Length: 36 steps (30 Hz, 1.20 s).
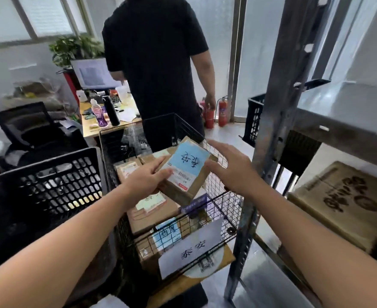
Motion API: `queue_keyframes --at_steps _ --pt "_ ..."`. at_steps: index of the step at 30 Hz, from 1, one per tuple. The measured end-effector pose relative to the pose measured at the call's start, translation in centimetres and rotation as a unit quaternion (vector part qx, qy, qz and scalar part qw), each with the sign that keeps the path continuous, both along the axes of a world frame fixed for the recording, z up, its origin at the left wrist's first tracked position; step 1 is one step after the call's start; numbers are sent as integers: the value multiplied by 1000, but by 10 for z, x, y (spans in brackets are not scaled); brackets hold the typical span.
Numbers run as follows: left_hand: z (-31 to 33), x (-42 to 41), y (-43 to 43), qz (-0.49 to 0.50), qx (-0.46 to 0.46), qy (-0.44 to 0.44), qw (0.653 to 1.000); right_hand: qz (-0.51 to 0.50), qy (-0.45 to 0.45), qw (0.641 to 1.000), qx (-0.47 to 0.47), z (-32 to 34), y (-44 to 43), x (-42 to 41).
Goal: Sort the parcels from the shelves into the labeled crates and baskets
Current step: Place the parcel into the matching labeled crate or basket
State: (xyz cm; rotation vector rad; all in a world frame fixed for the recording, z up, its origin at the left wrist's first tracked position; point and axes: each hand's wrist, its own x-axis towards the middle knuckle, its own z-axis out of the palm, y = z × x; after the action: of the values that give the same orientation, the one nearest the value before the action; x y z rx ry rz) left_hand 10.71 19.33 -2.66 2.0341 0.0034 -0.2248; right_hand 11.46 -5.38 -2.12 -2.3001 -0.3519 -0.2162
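Holding a pile (152, 216) already, the wire basket (218, 192) behind its paper label (192, 247) looks part filled. Above it the left hand (143, 183) grips 1 more parcel (183, 174), tilted. The right hand (229, 167) is spread beside it, empty. Beyond, 1 box (347, 203) waits on the rack (278, 96).

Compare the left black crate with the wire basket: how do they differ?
The black crate has thick perforated walls; the wire basket is thin open mesh. The wire basket bears a white paper label and visibly holds cardboard parcels; the black crate shows no label, contents unclear. Both are open-topped.
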Motion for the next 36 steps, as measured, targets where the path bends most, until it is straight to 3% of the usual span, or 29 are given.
queue_keyframes --at_steps 3,8,13,17,21,30,36 --pt "-30 32 3 -59 57 43 996 -28 -46 997 -63 -5 1 24" --pt "-66 66 -17 -116 32 141 983 -70 11 981 -179 -22 11 62" --pt "-100 94 -26 -177 19 224 958 -118 100 974 -164 -42 13 81" --pt "-127 108 -35 -218 32 243 945 -127 122 961 -215 -57 13 85" --pt "-152 109 -40 -273 147 195 930 -119 88 958 -247 -62 14 86" --pt "-160 113 -60 -369 388 108 838 -109 72 955 -267 -66 15 82" --pt "-162 112 -57 -347 399 23 849 -109 82 957 -258 -64 14 82"
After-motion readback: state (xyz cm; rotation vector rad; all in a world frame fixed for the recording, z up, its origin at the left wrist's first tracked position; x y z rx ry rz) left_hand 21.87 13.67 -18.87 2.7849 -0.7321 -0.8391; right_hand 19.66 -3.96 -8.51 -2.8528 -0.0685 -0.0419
